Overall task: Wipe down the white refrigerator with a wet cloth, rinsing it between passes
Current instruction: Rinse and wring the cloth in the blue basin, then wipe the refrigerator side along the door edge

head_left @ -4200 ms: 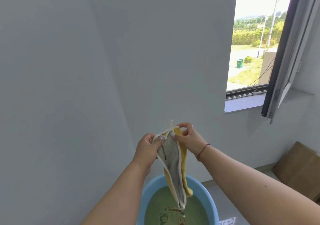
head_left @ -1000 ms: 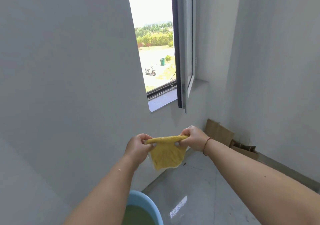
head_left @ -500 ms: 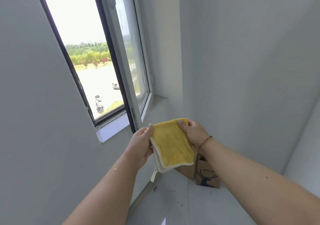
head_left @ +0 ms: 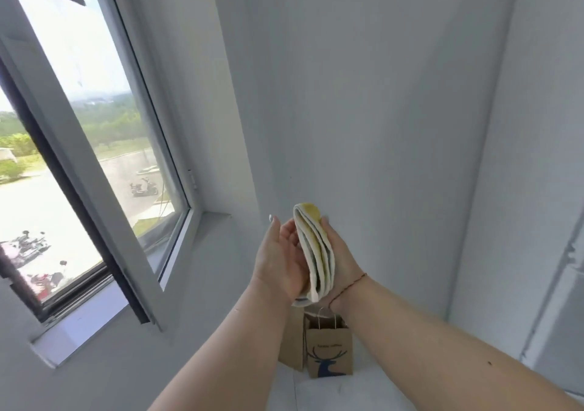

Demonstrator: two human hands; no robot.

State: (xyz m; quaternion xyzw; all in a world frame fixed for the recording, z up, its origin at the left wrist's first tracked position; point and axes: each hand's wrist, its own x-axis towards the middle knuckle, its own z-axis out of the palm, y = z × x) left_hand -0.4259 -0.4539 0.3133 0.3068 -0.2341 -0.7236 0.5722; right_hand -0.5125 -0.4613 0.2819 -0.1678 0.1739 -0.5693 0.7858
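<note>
The yellow cloth with a white edge is folded into a thick pad and stands on edge between my two palms, at chest height in front of a white wall. My left hand presses flat against its left side with the fingers stretched up. My right hand cups its right side; a thin red cord is on that wrist. A tall white panel fills the far right; I cannot tell whether it is the refrigerator. The water basin is out of view.
An open window with its sash swung inward takes up the left, with a sill below it. Two brown paper bags stand on the floor in the corner, under my hands.
My view has swung further right and up, away from the blue basin. The cloth went from spread flat between my fingers to a folded pad pressed between both palms.
</note>
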